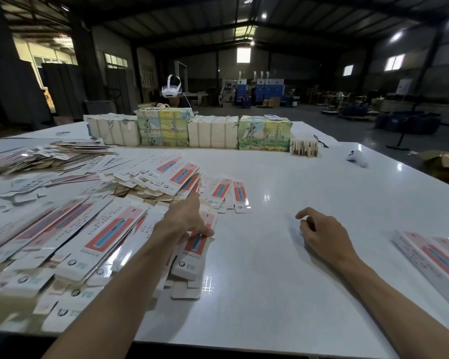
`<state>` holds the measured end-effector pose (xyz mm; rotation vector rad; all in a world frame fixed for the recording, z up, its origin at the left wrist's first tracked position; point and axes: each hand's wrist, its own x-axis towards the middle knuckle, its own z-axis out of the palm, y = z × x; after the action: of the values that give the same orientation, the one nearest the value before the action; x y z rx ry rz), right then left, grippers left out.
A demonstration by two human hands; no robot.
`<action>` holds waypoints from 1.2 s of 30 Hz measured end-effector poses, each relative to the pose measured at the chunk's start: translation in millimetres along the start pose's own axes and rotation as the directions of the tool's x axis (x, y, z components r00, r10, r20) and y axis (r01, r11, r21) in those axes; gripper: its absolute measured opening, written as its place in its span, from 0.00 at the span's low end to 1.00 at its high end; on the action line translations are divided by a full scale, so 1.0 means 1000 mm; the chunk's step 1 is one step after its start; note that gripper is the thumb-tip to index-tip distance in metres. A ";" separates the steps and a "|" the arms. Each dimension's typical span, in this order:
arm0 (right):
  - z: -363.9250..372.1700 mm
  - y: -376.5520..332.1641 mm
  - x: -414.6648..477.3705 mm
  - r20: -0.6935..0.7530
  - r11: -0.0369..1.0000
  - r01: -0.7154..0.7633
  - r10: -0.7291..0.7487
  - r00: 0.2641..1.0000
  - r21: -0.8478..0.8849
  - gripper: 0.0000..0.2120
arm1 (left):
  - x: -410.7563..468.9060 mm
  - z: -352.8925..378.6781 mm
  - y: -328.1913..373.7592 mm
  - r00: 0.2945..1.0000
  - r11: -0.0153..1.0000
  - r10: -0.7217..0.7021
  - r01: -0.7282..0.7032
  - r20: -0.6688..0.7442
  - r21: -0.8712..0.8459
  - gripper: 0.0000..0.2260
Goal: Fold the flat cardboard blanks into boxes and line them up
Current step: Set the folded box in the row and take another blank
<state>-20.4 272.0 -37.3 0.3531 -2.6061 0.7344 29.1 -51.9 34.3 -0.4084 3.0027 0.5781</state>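
Flat white and pink cardboard blanks [94, 237] lie heaped over the left half of the white table [283, 255]. My left hand [187, 218] reaches onto the pile's right edge, thumb and fingers resting on one long flat blank [192, 257] that lies lengthways toward me. My right hand [319, 231] hovers over bare table to the right, fingers loosely curled, holding nothing. Folded boxes [430, 257] of the same print lie side by side at the right edge of the table.
Bundled stacks of cream and colourful printed packs [213, 132] form a row across the table's far side, with a person in a white headset [172, 90] behind them. A white controller [357, 158] lies far right. More loose blanks [36, 159] spread at the far left.
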 end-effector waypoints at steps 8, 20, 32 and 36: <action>0.000 0.002 -0.001 0.014 0.999 -0.012 0.011 1.000 0.030 0.10 | -0.002 0.008 0.010 0.998 0.973 0.057 -0.054 0.006 -0.224 0.50; 0.001 0.006 0.002 0.040 0.997 -0.026 0.024 0.999 0.067 0.10 | -0.022 -0.018 -0.013 0.994 0.895 -0.100 0.106 -0.038 0.434 0.32; 0.000 0.006 0.001 0.038 0.996 -0.017 0.014 0.999 0.083 0.09 | -0.021 -0.024 -0.028 0.983 0.915 -0.182 0.176 -0.019 0.362 0.33; -0.001 0.006 0.001 0.037 0.995 -0.030 0.026 0.999 0.094 0.09 | -0.023 -0.028 -0.029 0.979 0.923 -0.206 0.191 0.007 0.334 0.33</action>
<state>-22.6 277.0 -38.8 0.3613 -2.6202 0.8706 59.3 -82.5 52.0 -0.6529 2.8889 0.0595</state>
